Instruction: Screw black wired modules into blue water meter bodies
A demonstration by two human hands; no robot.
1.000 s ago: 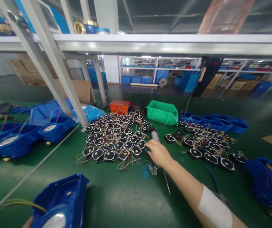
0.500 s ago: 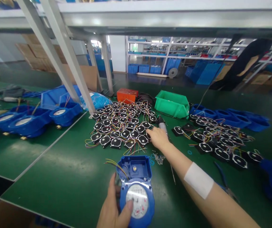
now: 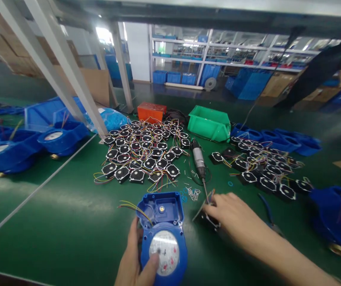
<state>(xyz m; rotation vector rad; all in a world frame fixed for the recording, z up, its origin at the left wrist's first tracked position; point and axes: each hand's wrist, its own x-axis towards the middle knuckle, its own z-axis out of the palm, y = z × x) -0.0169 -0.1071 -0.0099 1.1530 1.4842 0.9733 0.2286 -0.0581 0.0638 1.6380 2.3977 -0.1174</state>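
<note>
My left hand (image 3: 139, 258) is closed around the lower left side of a blue water meter (image 3: 180, 254), its thumb over the round dial. The meter's upper compartment is uncovered, and yellow and red wires stick out at its left. In my right hand (image 3: 226, 208) is a black wired module (image 3: 210, 222), tilted and blurred, right of the meter. Just beyond that hand lies an electric screwdriver (image 3: 199, 159), bit pointing toward me. Small screws (image 3: 193, 194) and blue rubber rings (image 3: 183, 196) lie between the meter and the screwdriver.
Many similar black modules (image 3: 149, 163) cover the bench's middle, with another group (image 3: 265, 167) at right. Behind stand a green bin (image 3: 209, 124) and an orange box (image 3: 151, 112). Blue meters (image 3: 12, 151) sit at left, one more (image 3: 334, 214) at right beside pliers (image 3: 267, 210).
My right hand has moved from the middle pile back toward me, now carrying a black module. My left hand still holds the meter. The view has shifted slightly.
</note>
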